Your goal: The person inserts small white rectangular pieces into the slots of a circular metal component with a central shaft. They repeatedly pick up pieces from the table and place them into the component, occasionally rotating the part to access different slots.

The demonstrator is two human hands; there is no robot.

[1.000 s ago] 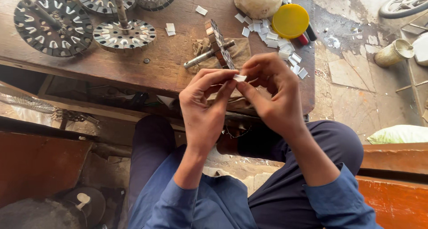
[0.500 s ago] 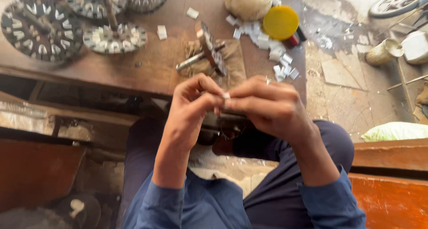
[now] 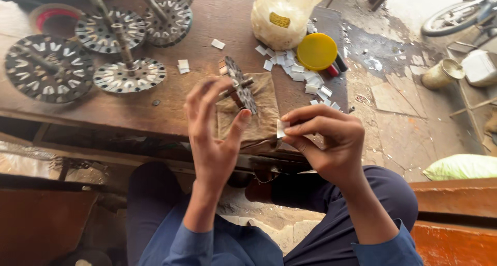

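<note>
Wooden bench (image 3: 171, 110) with yellow-labelled plastic jar (image 3: 284, 15); right hand (image 3: 323, 141) pinching white slip (image 3: 281, 128), left hand (image 3: 215, 134) released.

A single head-worn camera looks steeply down from above the seated person's lap, close over both raised hands. It faces forward across the worn brown wooden workbench (image 3: 171, 103), whose far edge meets the top of the frame, with stained concrete floor (image 3: 398, 116) at right.

Worn brown wooden table (image 3: 207, 17), matt and scuffed, carries dull grey slotted metal discs (image 3: 129, 75) on metal shafts. Coarse tan cloth pad (image 3: 261, 108) under one disc; small white paper slips (image 3: 290, 69) matt. Round yellow plastic lid (image 3: 317, 51), smooth.
</note>
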